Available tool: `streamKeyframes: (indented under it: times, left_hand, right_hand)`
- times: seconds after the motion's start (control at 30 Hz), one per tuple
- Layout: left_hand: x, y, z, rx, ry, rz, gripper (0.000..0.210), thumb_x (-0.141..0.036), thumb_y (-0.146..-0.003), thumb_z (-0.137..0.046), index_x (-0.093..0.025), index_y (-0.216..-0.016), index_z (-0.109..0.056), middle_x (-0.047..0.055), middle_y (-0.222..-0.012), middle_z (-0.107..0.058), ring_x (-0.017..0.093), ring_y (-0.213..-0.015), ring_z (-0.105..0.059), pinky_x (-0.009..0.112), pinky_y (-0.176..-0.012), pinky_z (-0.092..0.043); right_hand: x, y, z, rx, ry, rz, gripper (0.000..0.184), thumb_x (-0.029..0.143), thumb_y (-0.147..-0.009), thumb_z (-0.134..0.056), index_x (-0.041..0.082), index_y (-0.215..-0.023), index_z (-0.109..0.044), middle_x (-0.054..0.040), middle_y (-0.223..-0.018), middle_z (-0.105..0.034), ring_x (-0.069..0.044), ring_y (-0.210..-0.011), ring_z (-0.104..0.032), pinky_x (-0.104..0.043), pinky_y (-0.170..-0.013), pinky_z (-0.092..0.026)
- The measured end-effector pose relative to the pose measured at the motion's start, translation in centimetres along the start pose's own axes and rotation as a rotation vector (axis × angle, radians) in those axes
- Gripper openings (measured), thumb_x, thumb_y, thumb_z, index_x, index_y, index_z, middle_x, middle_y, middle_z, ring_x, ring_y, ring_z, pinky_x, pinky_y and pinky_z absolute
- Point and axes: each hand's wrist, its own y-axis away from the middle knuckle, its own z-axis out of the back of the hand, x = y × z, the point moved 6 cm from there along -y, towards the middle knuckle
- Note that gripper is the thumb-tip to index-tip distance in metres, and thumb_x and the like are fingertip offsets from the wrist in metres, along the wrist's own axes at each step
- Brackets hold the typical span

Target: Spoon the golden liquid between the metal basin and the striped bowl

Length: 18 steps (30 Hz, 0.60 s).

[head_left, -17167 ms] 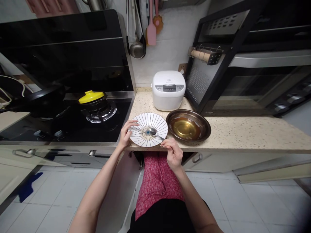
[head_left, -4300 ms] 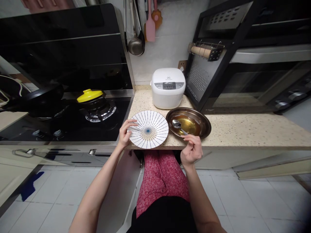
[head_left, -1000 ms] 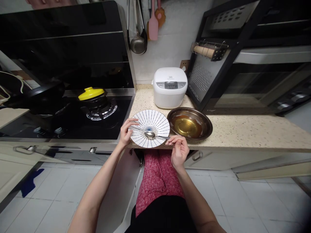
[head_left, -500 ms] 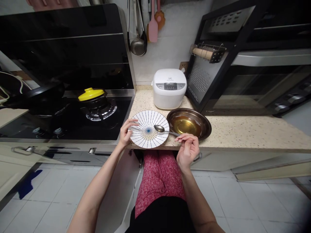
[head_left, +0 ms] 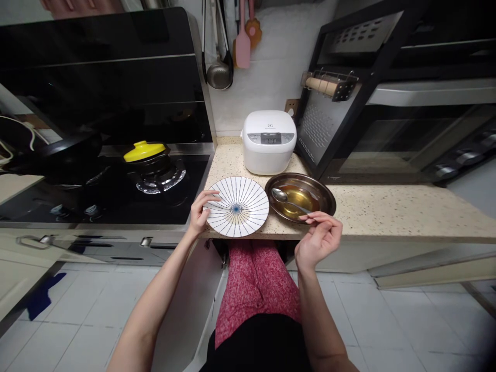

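A round white plate [head_left: 248,192] with dark lines fanning out from a blue centre lies near the counter's front edge. My left hand [head_left: 199,213] grips its left rim, with fingers over the top. Between the fingertips of my right hand [head_left: 320,238] is the handle of a metal spoon [head_left: 279,195]. The spoon's head is over the left part of a shiny metal bowl [head_left: 330,200], which stands just right of the plate. The bowl's inside looks golden; whether that is liquid or reflection I cannot tell.
A white rice cooker [head_left: 269,150] stands behind the plate and bowl. To the left, a pot with a yellow lid [head_left: 144,151] and a black wok [head_left: 72,152] sit on the stove. A black shelf unit with an oven [head_left: 418,139] is at the right. Ladles [head_left: 219,75] hang on the wall.
My right hand has moved right with the spoon, whose head went from over the plate to over the metal bowl. My left hand stays on the plate's rim.
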Motion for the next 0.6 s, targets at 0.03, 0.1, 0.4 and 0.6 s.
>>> streamKeyframes:
  times: [0.03, 0.1, 0.4, 0.6]
  left_hand:
    - [0.0, 0.0, 0.0, 0.001, 0.001, 0.000, 0.043, -0.051, -0.096, -0.048, -0.018, -0.100, -0.076, 0.015, -0.119, -0.074, 0.034, -0.111, -0.069, 0.054, -0.098, -0.055]
    - [0.0, 0.0, 0.0, 0.001, 0.004, -0.002, 0.042, -0.049, -0.096, -0.048, -0.018, -0.100, -0.076, 0.015, -0.120, -0.073, 0.034, -0.111, -0.069, 0.054, -0.098, -0.055]
    - [0.0, 0.0, 0.0, 0.003, -0.016, 0.018, 0.042, -0.048, -0.095, -0.047, -0.019, -0.100, -0.076, 0.014, -0.120, -0.073, 0.034, -0.111, -0.068, 0.055, -0.099, -0.055]
    - [-0.1, 0.0, 0.0, -0.010, 0.009, -0.002, 0.040, -0.047, -0.094, -0.048, -0.019, -0.100, -0.076, 0.015, -0.120, -0.073, 0.034, -0.111, -0.068, 0.054, -0.099, -0.054]
  right_hand:
    - [-0.1, 0.0, 0.1, 0.004, 0.026, 0.010, 0.026, 0.038, -0.106, -0.053, 0.022, -0.085, -0.057, 0.0002, -0.084, -0.063, -0.013, -0.067, -0.064, -0.030, -0.065, -0.053]
    - [-0.2, 0.0, 0.3, 0.013, 0.073, 0.034, 0.026, 0.038, -0.106, -0.052, 0.022, -0.086, -0.058, 0.0000, -0.084, -0.063, -0.013, -0.067, -0.064, -0.031, -0.065, -0.053]
    - [-0.4, 1.0, -0.4, 0.200, 0.289, 0.252, 0.029, 0.035, -0.109, -0.045, 0.022, -0.087, -0.060, -0.0018, -0.081, -0.068, -0.017, -0.074, -0.067, -0.033, -0.067, -0.053]
    - [-0.5, 1.8, -0.9, 0.376, 0.333, 0.498, 0.024, 0.025, -0.103, -0.051, 0.026, -0.087, -0.068, -0.0026, -0.079, -0.074, -0.019, -0.073, -0.071, -0.037, -0.069, -0.056]
